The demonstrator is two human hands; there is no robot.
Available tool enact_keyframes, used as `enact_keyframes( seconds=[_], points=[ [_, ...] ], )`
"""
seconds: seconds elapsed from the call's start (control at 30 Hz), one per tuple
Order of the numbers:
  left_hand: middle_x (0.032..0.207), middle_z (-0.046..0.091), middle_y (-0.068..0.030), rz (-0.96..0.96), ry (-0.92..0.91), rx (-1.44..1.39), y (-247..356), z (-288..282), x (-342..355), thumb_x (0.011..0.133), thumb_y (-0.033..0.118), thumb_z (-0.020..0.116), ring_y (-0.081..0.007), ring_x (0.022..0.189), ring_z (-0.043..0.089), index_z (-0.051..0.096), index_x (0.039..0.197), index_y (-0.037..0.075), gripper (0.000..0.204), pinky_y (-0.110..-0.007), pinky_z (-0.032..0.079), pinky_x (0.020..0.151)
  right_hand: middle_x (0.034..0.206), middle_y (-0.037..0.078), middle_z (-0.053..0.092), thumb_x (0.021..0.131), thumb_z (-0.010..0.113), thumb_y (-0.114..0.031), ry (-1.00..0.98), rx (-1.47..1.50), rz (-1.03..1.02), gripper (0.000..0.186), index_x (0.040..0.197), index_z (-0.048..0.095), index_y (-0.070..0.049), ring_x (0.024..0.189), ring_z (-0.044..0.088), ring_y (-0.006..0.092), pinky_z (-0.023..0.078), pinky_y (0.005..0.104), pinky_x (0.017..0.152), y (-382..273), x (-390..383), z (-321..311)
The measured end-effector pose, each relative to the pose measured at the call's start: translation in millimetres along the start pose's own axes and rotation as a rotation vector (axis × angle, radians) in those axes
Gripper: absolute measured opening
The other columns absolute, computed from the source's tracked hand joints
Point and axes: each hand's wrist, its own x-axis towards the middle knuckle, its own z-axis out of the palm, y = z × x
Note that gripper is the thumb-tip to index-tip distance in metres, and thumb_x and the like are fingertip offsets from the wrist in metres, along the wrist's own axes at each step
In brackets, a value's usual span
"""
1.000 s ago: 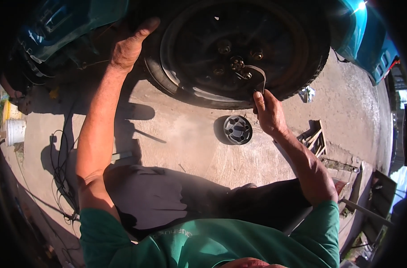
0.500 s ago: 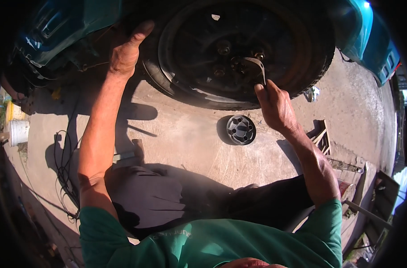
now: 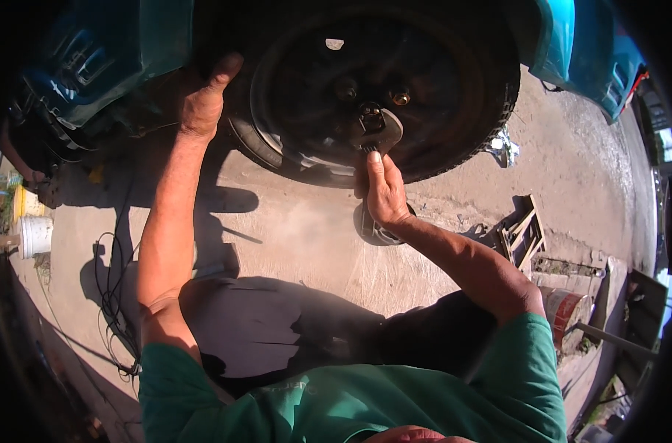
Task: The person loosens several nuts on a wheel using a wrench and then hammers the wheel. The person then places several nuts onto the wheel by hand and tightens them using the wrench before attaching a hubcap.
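Observation:
In front of me stands a wheel: a black tyre (image 3: 258, 148) around a dark steel rim (image 3: 439, 111) with nuts near its centre. My right hand (image 3: 386, 193) is closed around an adjustable wrench (image 3: 392, 133), thumb along it. The wrench's jaw is up at the hub, around or against a nut below the centre; I cannot tell if it is seated. At the tyre's left side, my left hand (image 3: 201, 107) holds on with its thumb raised, its fingers hidden in shadow. A round grey centre cap (image 3: 384, 236) lies on the ground, partly covered by my right wrist.
Teal body panels (image 3: 133, 44) (image 3: 572, 44) flank the wheel. Black cable (image 3: 114, 295) lies loose on the left, near a white bucket (image 3: 35, 236). On the right are a small wooden frame (image 3: 524, 232) and a tipped bucket (image 3: 564, 310) beside a pole (image 3: 616, 341).
My right hand has moved left with the wrench, turning its jaw from the right-hand nut to the lower middle of the hub. My left hand stays at the tyre. The view has shifted slightly.

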Motion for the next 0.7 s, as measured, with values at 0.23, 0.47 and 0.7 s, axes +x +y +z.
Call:
enact_keyframes(
  seconds=[0.23,0.47,0.7],
  points=[
    [0.121,0.074,-0.0021,-0.236,-0.004,-0.197,0.5,4.7,-7.4,0.093,0.033,0.078,-0.0129,0.113,0.067,0.073,0.123,0.008,0.04,-0.029,0.049,0.106,0.078,0.022,0.065,0.109,0.044,-0.047,-0.048,-0.792,0.042,0.054,0.093,0.058,0.003,0.076,0.065,0.038,0.05,0.046,0.072,-44.5,-7.2,-84.0],
    [0.122,0.073,-0.0025,-0.13,-0.093,-0.147,0.1,0.4,6.1,0.094,0.032,0.077,-0.0135,0.114,0.067,0.073,0.124,0.007,0.039,-0.03,0.05,0.106,0.082,0.021,0.058,0.106,0.053,-0.028,-0.119,-1.222,-0.182,0.033,0.093,0.059,0.003,0.077,0.064,0.0434,0.049,0.0487,0.066,-117.5,1.3,-77.7],
    [0.124,0.073,-0.0028,-0.054,-0.145,-0.098,-0.4,-3.1,6.3,0.095,0.031,0.076,-0.014,0.115,0.067,0.073,0.124,0.007,0.038,-0.031,0.05,0.106,0.084,0.021,0.061,0.106,0.054,-0.025,-0.206,-1.243,-0.123,0.031,0.093,0.06,0.002,0.077,0.065,0.0426,0.051,0.0467,0.066,-136.1,12.8,-69.2]
  ],
)
